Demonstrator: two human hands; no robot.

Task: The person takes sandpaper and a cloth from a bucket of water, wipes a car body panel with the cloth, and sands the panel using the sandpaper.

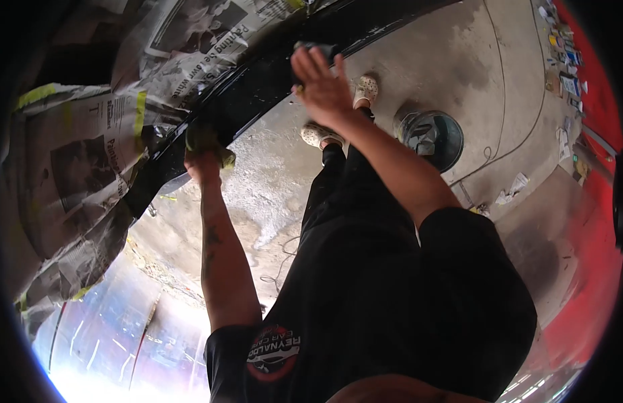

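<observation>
My left hand (202,166) is closed around a wet-looking green cloth or sponge (227,158), held against the long glossy black panel (258,94). My right hand (321,87) lies over the same panel, farther along, with its fingers stretched and somewhat apart. Under those fingertips a dark grey sheet (327,50) sticks out, and my palm hides the rest of it. Its material is too unclear to name.
Newspaper (90,148) with yellow tape covers the surface beside the panel. On the concrete floor stands a dark bucket (446,141) holding liquid, right of my shoes (318,134). A cable (500,74) runs along the floor. Assorted bottles and papers (567,80) line the red wall.
</observation>
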